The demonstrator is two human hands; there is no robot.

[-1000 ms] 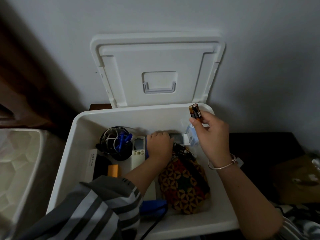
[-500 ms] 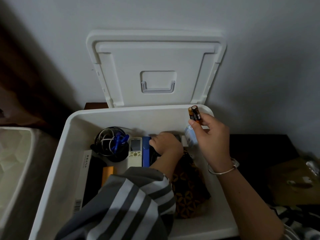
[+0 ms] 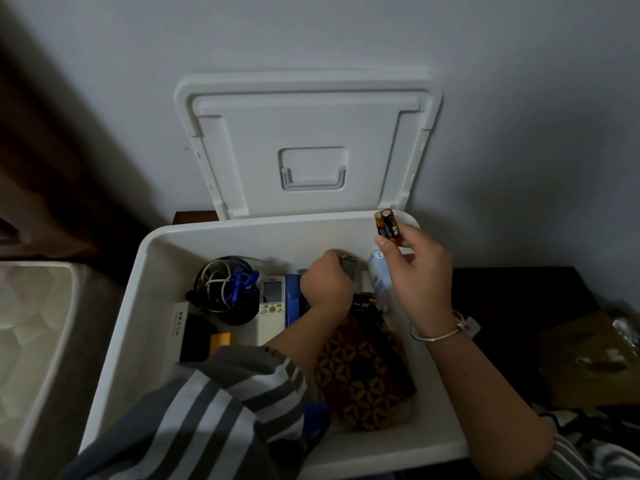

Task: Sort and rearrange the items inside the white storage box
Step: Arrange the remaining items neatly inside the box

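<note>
White storage box (image 3: 221, 244) open, one lid (image 3: 308, 133) propped on the wall beyond both hands. Inside: one patterned pouch (image 3: 363, 375) on the near side of both hands, partly under the left forearm. One black mesh cup (image 3: 225, 289) stuffed with cables, well left of the left hand. One remote (image 3: 272, 303) and one blue flat item (image 3: 292, 296) just left of it, long axes front-to-back. Left hand (image 3: 325, 289) is down at the far wall, fingers curled, apparently pinching a small grey piece (image 3: 349, 266). Right hand (image 3: 419, 271) is up over the far right corner, fingertips pinching what looks like two batteries (image 3: 388, 226), long axes upright. One pale blue container (image 3: 378, 271) just under that hand; held or not, can't tell. My read: batteries go down next, bare floor lies near-side of the right hand, beside the pouch.
</note>
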